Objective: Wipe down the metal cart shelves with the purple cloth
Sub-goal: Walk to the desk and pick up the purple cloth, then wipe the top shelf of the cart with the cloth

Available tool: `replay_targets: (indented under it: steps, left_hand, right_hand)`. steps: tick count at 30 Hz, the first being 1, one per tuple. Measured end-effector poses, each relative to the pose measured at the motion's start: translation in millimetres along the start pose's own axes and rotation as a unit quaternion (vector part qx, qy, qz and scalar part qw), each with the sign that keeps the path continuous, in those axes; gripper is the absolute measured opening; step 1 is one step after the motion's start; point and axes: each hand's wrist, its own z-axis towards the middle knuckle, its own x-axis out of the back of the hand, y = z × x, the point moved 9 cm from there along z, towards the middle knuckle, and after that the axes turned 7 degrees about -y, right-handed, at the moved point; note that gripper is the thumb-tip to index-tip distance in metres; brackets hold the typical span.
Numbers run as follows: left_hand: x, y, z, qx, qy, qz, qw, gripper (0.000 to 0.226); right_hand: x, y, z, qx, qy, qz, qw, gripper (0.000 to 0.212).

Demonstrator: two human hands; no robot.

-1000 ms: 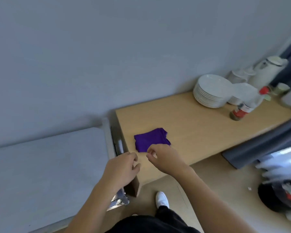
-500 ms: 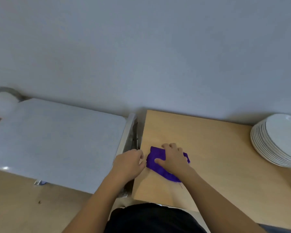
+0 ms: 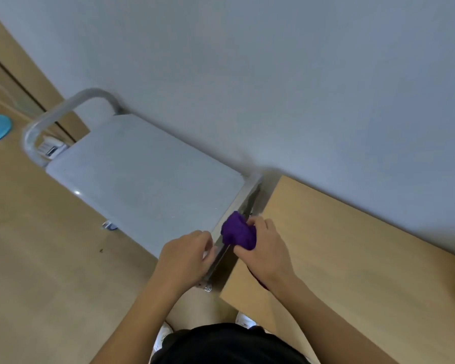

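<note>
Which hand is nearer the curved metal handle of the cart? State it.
Left. The left hand rests at the cart's near edge, on the curved metal handle's side; the right hand, gripping the purple cloth, is farther.

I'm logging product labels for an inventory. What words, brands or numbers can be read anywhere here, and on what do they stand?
No text can be read.
White box behind the cart handle: dark print, too blurred to read.
Cart shelf, purple cloth and wooden table: no writing visible.
</note>
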Motion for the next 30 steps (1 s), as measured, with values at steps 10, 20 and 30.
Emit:
replay_targets:
  steps: [10, 20, 30]
  left_hand:
    - [45, -150, -107, 0.135, 0.06, -0.019, 0.989, 0.02]
    - [61, -316, -215, 0.25, 0.097, -0.057, 0.962, 0.019]
    - [69, -388, -205, 0.241, 0.091, -0.072, 0.964, 0.02]
  right_hand:
    - [-103, -180, 13, 0.134, -0.103, -0.045, 0.985, 0.054]
    - [-234, -330, -8, 0.214, -0.168, -0.062, 0.96, 0.052]
    - [-277, -378, 30, 0.207, -0.181, -0.075, 0.958, 0.056]
